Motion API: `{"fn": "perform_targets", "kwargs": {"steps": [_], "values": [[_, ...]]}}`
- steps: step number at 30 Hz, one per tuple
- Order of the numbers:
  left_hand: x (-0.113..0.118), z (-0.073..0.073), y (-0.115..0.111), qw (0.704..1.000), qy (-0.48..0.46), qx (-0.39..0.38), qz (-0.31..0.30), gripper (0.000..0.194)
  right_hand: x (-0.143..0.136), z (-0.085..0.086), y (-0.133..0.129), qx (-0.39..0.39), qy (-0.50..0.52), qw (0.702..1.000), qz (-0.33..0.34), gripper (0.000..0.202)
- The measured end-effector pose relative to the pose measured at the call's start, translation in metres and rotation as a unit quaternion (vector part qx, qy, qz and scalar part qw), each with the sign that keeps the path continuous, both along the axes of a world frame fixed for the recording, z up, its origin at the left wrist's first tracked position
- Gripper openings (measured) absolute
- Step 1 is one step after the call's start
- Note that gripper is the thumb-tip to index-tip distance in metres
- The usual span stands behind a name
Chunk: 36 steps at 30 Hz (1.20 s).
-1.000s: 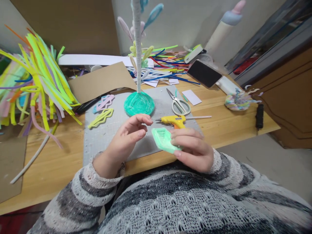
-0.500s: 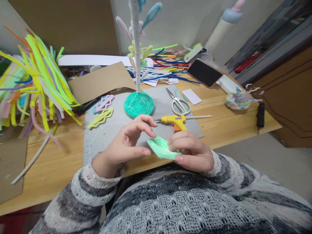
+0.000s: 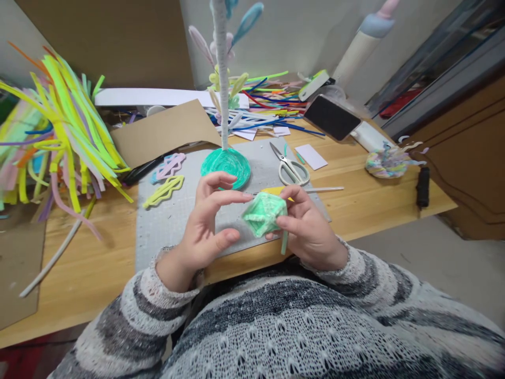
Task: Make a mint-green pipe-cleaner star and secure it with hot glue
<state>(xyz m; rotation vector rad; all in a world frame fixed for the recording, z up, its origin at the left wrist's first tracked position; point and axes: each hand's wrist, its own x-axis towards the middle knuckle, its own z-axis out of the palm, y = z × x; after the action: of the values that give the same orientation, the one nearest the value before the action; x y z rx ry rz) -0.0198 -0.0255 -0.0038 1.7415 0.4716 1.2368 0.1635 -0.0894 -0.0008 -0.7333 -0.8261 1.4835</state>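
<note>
A mint-green, many-sided piece made of fuzzy pipe cleaner (image 3: 263, 213) is held up over the near edge of the mat. My right hand (image 3: 310, 226) grips its right side between thumb and fingers, and a short green stem hangs below. My left hand (image 3: 205, 226) is at its left, thumb and fingers apart, with the index fingertip close to the piece's upper edge; whether it touches I cannot tell. Behind the hands a green coiled disc (image 3: 236, 163) bears an upright white wrapped stem (image 3: 222, 79). A yellow glue gun (image 3: 272, 190) is mostly hidden behind the piece and right hand.
On the grey cutting mat (image 3: 165, 231) lie scissors (image 3: 291, 169) and yellow zigzag pipe-cleaner shapes (image 3: 163, 191). A bundle of colourful pipe cleaners (image 3: 67, 137) fills the left. A phone (image 3: 332, 118), a white card (image 3: 311, 156) and a pastel wreath-like piece (image 3: 386, 162) are at right.
My right hand has raised the green piece and turned it, so its faceted side and hanging stem show. My left hand has shifted up and left, fingers still apart. The glue gun is now mostly covered.
</note>
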Motion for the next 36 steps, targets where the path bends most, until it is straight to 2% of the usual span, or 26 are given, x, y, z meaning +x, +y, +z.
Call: {"fn": "perform_targets", "kwargs": {"steps": [4,9,15,20,25,27,31,36], "values": [[-0.0030,-0.0004,-0.0002,0.999,0.025,0.031,0.016,0.037,0.0032,0.0018,0.0025,-0.037,0.043,0.998,0.029,0.034],[-0.0032,-0.0006,0.0003,1.000,0.029,0.006,0.007,0.037,0.0034,-0.0012,0.0024,-0.039,0.053,0.997,0.043,0.035],[-0.0026,0.0003,0.0006,0.995,-0.005,-0.079,-0.056,0.041,0.0030,-0.0014,0.0012,-0.037,0.050,0.997,0.044,0.035],[-0.0005,0.0001,0.0013,0.978,-0.033,-0.168,-0.116,0.046,0.0024,0.0000,0.0007,-0.013,0.058,0.997,0.043,0.031],[0.0035,0.0035,-0.0015,0.959,-0.059,-0.243,-0.134,0.047,0.0009,-0.0002,0.0011,0.000,0.048,0.998,0.038,0.032],[0.0037,0.0038,-0.0012,0.952,-0.073,-0.267,-0.132,0.041,0.0002,-0.0011,0.0013,0.008,0.046,0.998,0.043,0.031],[0.0025,0.0012,0.0032,0.945,-0.109,-0.289,-0.108,0.014,-0.0009,-0.0028,0.0012,0.010,0.040,0.996,0.081,0.029],[0.0011,-0.0008,0.0060,0.947,-0.064,-0.278,-0.149,0.018,-0.0004,-0.0027,0.0002,-0.009,0.041,0.992,0.122,0.030]]}}
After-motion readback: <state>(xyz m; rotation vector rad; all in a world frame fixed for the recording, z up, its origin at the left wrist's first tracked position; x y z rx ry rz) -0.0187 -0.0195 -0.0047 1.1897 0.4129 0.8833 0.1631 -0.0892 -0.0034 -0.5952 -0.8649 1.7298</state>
